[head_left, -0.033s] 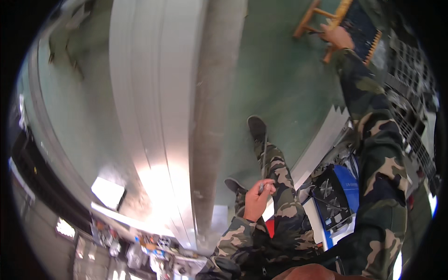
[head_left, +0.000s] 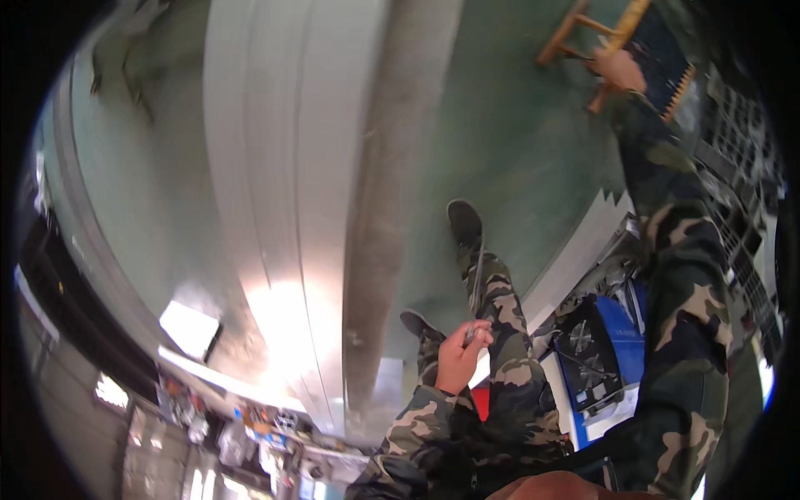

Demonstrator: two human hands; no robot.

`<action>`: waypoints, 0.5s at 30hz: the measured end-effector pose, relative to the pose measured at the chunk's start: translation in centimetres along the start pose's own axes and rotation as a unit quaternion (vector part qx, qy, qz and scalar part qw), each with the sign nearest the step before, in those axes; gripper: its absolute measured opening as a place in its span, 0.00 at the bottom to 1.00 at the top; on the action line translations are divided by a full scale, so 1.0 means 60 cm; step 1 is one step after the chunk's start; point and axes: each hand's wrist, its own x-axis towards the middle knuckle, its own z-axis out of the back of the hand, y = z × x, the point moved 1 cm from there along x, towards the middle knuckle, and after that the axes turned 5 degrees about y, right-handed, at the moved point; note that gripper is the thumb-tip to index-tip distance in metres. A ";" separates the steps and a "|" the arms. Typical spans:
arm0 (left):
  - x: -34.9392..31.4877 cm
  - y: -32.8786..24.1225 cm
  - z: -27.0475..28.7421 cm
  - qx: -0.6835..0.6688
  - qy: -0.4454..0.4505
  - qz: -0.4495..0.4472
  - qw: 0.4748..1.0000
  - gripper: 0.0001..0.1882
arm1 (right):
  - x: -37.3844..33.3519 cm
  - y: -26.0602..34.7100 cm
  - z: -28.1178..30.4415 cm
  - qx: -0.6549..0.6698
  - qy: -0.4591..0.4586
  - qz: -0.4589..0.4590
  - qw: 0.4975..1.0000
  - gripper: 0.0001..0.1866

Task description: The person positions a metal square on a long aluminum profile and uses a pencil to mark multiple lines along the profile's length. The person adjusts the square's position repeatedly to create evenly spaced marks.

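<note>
My left hand [head_left: 463,358] is closed in front of my camouflage-clad legs, pinching a thin grey strip or rod [head_left: 477,283] that runs up along the leg toward a dark shoe. Its exact kind is too blurred to make out. Far to the right, my right arm stretches out to a wooden stool [head_left: 637,18] with a dark seat, lying tipped on its side. The fingers of my right hand [head_left: 618,71] are wrapped round its wooden frame, partly hidden by blur.
Long pale metal panels [head_left: 275,167] run beside me on the left. A grey panel with a jagged end [head_left: 575,250] leans at my right, beside a blue and black machine [head_left: 612,342] with fans. Black mesh crates [head_left: 733,125] stand farther right; cluttered goods [head_left: 267,433] lie at lower left.
The panels, stool and my right hand sit slightly farther right in the picture, as the view has turned a little. Both hands keep their hold.
</note>
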 end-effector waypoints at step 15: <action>-0.199 0.184 0.048 -0.026 -0.113 0.030 0.993 0.13 | -0.493 -0.010 -0.121 -0.184 0.164 0.128 0.961 0.28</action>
